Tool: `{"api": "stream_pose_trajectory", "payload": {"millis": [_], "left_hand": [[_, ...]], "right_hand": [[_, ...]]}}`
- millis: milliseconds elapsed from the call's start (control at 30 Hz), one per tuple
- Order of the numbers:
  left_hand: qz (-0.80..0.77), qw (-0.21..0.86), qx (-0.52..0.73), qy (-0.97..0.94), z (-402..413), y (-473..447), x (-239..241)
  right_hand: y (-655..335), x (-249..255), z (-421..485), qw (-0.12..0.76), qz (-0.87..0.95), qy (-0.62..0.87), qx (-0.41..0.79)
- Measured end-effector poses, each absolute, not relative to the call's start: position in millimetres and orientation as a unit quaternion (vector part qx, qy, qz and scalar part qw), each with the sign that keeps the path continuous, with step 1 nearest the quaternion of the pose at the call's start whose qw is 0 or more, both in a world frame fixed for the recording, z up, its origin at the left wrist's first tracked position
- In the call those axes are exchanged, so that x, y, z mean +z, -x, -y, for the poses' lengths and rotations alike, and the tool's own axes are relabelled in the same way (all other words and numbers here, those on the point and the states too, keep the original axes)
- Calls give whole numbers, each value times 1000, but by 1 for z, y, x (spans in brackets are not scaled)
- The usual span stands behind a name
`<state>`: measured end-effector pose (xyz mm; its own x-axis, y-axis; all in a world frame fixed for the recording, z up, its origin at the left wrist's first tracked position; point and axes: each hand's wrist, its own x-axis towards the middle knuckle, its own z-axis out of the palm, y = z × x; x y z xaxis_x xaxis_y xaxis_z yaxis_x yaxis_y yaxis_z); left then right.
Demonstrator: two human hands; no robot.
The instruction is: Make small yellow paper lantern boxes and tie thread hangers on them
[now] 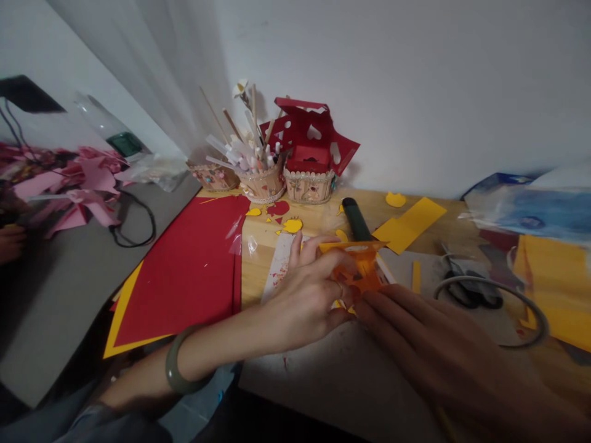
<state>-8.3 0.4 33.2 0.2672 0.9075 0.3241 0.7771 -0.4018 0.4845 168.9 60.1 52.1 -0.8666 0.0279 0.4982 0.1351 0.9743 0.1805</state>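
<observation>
A small folded orange paper piece stands between my two hands over a pale work mat. My left hand, with a green bangle on its wrist, grips the piece from the left, its thumb and fingers curled around the near side. From the right, my right hand presses its fingertips against the lower edge of the same piece; its thumb is hidden. Behind the paper lies a dark green cylindrical tool. Yellow cut-out shapes lie beyond my left fingers.
Large red sheets lie over yellow ones at left. Decorated baskets hold pens, sticks and a red cut-paper box by the wall. Black-handled scissors, yellow strips and yellow sheets lie right. Another person's hand shows far left.
</observation>
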Motion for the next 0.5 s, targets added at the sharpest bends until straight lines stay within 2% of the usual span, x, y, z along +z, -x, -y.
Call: {"api": "stream_pose_trajectory", "payload": {"millis": [200, 500], "left_hand": [[-540, 118, 294, -780, -1, 7, 33], [-543, 118, 294, -778, -1, 6, 35]], "right_hand": [[-169, 51, -63, 230, 968, 52, -82], [-167, 52, -61, 243, 963, 46, -107]]}}
